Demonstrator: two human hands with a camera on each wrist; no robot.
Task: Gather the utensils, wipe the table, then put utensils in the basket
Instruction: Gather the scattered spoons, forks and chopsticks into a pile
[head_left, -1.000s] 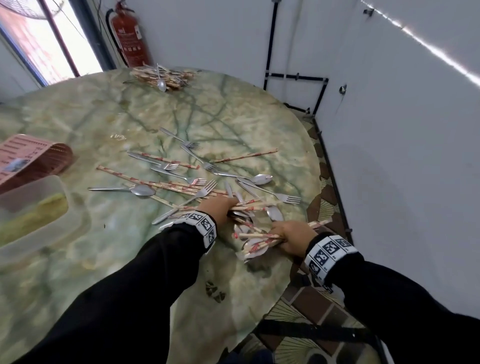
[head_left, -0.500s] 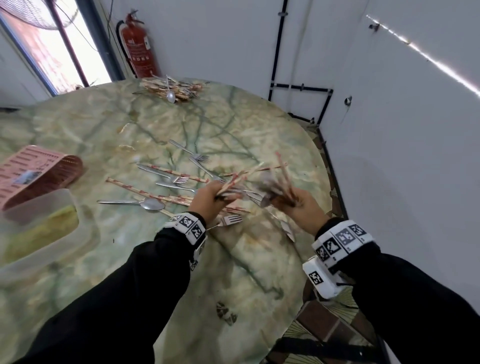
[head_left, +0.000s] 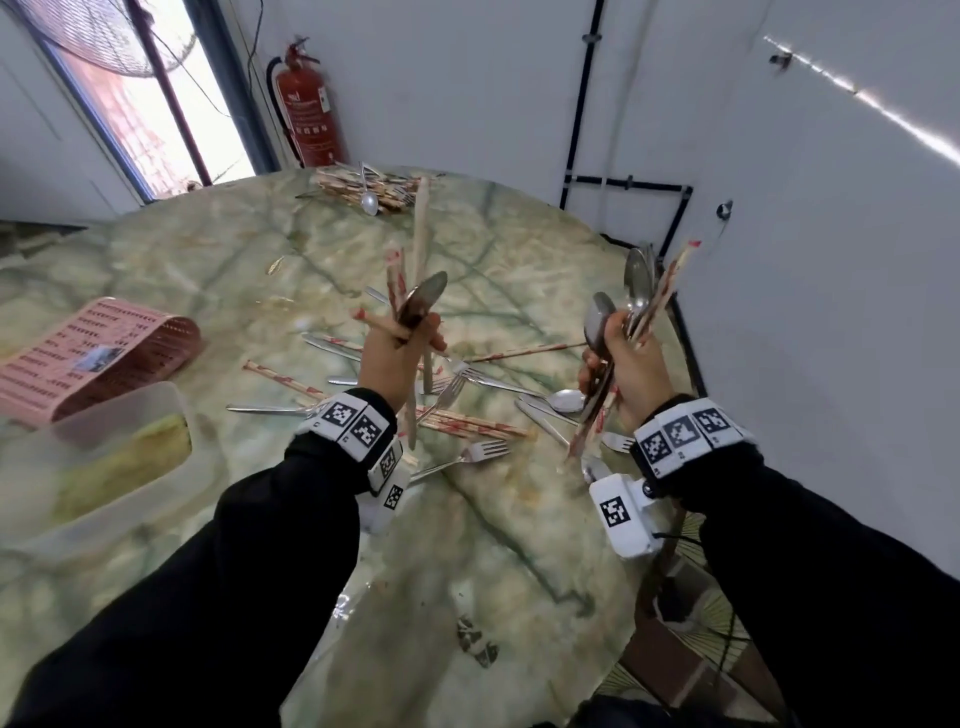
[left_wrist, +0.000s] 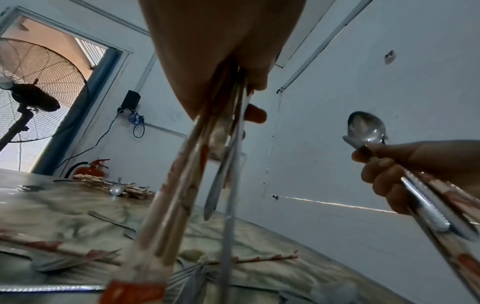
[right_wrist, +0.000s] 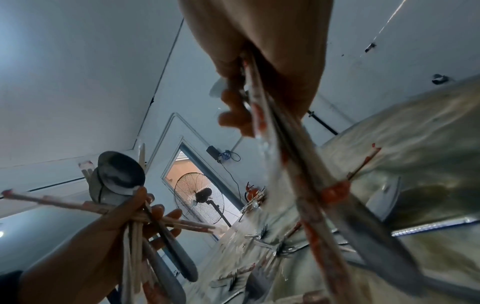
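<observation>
My left hand (head_left: 397, 345) grips an upright bundle of spoons and red-patterned chopsticks (head_left: 426, 299) above the green marble table (head_left: 218, 270). Further right, my right hand (head_left: 621, 358) grips a second bundle of spoons and chopsticks (head_left: 641, 286), also held upright. Several loose forks, spoons and chopsticks (head_left: 467, 410) lie on the table below and between the hands. A pink basket (head_left: 98, 353) lies on its side at the left. The left wrist view shows my left hand (left_wrist: 207, 61) round its bundle (left_wrist: 182, 185). In the right wrist view my right hand (right_wrist: 259, 51) is wrapped round its own.
A heap of utensils (head_left: 369, 189) sits at the table's far edge. A clear tub holding a yellow-green cloth (head_left: 119, 457) stands left of my arm. A red fire extinguisher (head_left: 306, 104) and a fan (head_left: 114, 36) stand beyond the table. The white wall (head_left: 831, 260) is close on the right.
Both hands have lifted their bundles off the table, turned them upright and moved apart. The head view has tilted up.
</observation>
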